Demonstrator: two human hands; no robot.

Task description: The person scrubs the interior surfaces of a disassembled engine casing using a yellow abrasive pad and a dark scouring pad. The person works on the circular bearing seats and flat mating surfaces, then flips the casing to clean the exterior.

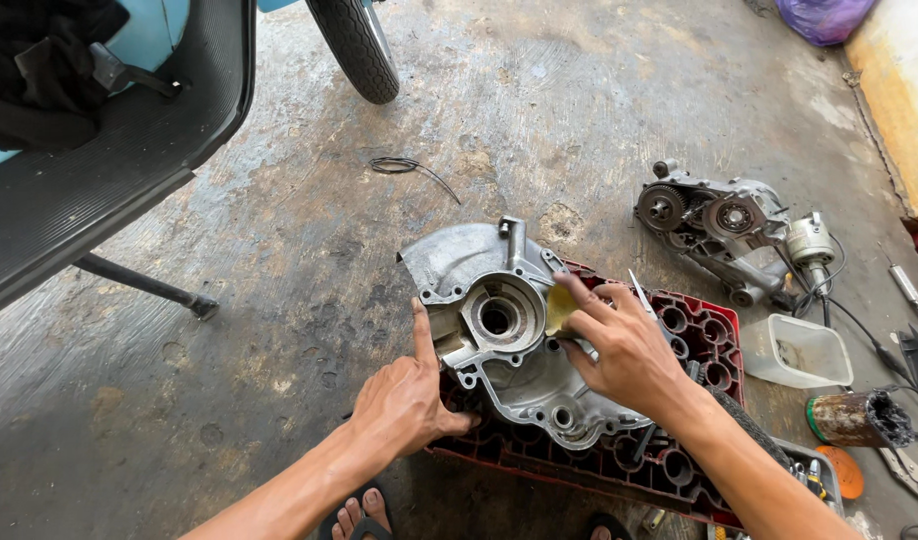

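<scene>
I see the silver cast-aluminium engine crankcase half (499,330) lying flat on the dark red moulded plastic crate (704,345), which sits on the stained grey concrete floor (279,300). My left hand (404,400) braces the near-left edge of the casing, index finger extended up along its rim, the remaining fingers curled against the crate edge; it steadies rather than clamps. My right hand (624,345) pinches a small folded yellow sanding pad (561,308) between thumb and fingertips and presses it on the casing surface just right of the round central bore. A thin metal tool (642,295) protrudes behind the right hand; I cannot tell whether that hand holds it. Well apart to the right lie a second grey engine assembly with exposed gears (719,230), a clear rectangular plastic tub (801,350) and a rusty cylindrical can (857,418). A black tyre (357,45) stands at the top.
</scene>
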